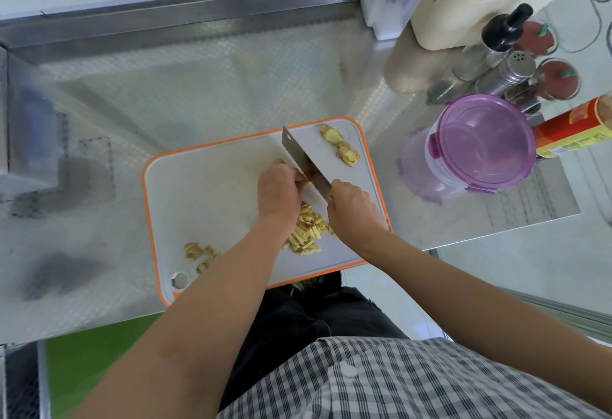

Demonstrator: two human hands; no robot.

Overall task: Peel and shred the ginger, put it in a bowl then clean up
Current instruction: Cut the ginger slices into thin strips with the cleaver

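A white cutting board with an orange rim (198,193) lies on the steel counter. My right hand (354,208) grips the handle of a cleaver (306,162), whose blade stands on the board. My left hand (280,195) curls against the blade's left side and holds down ginger that is mostly hidden under the fingers. A pile of pale ginger shreds (306,229) lies between my wrists. Unpeeled ginger pieces (341,147) sit at the board's far right corner. Brown peel scraps (198,253) lie at the near left.
A round container with a purple lid (480,143) stands right of the board. Behind it are spice shakers (510,70), a dark-capped bottle (503,32), a red tin (573,130) and a cream caddy (463,11). The counter's front edge runs just under the board.
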